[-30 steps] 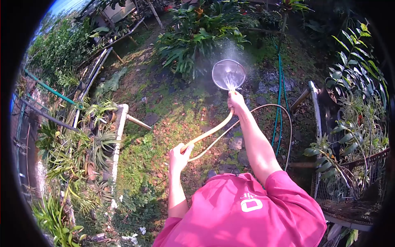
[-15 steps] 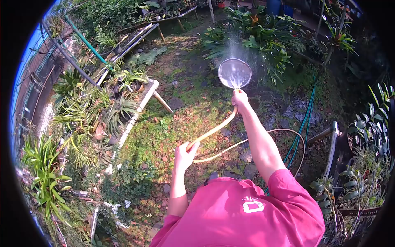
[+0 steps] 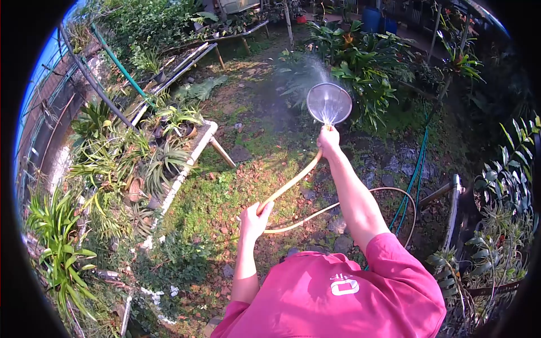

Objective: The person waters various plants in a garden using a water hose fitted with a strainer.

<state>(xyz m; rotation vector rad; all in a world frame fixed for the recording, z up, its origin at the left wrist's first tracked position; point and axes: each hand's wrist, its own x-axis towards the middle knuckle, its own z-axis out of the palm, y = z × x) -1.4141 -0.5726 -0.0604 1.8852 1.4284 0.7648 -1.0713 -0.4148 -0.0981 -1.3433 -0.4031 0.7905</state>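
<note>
My right hand [image 3: 328, 139] is closed round the front end of a yellow hose [image 3: 290, 183], near a round mesh sprinkler head [image 3: 329, 103]. White water jets fan out inside the round head, and fine spray drifts beyond it towards leafy plants [image 3: 366, 84]. Lower and to the left, my left hand [image 3: 253, 221] grips the same hose farther back. From there the hose loops to the right across the mossy, stony ground [image 3: 239, 191].
On the left, a bench [image 3: 189, 155] holds spiky potted plants. A green hose [image 3: 121, 67] hangs at the upper left. Thin green hoses [image 3: 416, 177] lie on the ground at the right, beside a post-framed bed [image 3: 452, 211]. Blue barrels [image 3: 371, 20] stand at the back.
The view has swung left and up, showing more of the back of the garden. The sprinkler head and its spray have moved slightly right in the picture. Both hands keep their grip.
</note>
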